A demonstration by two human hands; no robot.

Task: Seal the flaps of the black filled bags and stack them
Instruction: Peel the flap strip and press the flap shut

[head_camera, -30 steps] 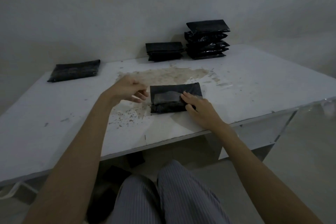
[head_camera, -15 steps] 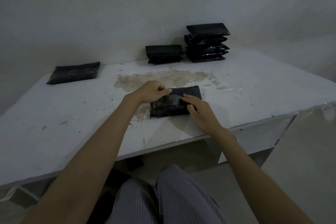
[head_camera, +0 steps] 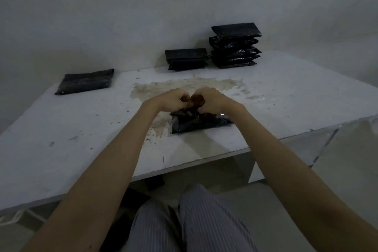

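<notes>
I have the black bag (head_camera: 199,124) lying flat on the white table (head_camera: 81,129), near the front edge and just in front of the brown stain (head_camera: 184,86). Both hands are on its far edge: my left hand (head_camera: 173,99) and right hand (head_camera: 213,99) sit side by side, knuckles almost touching, fingers curled down and pinching the flap where it folds over (the flap itself is hidden under my fingers, so I cannot tell how far it is stuck).

To do this well, I think I should keep the fold line straight, press from the middle outward, and not drag the bag, since the filling could shift and wrinkle the seal.

My forearms come in from both sides and meet over the bag, wrists raised a little above the table.

At the back stand 2 stacks: a tall stack (head_camera: 235,46) and, just beside it on its left, a short stack (head_camera: 186,59). 1 more bag (head_camera: 86,81) lies well apart at the far left.
</notes>
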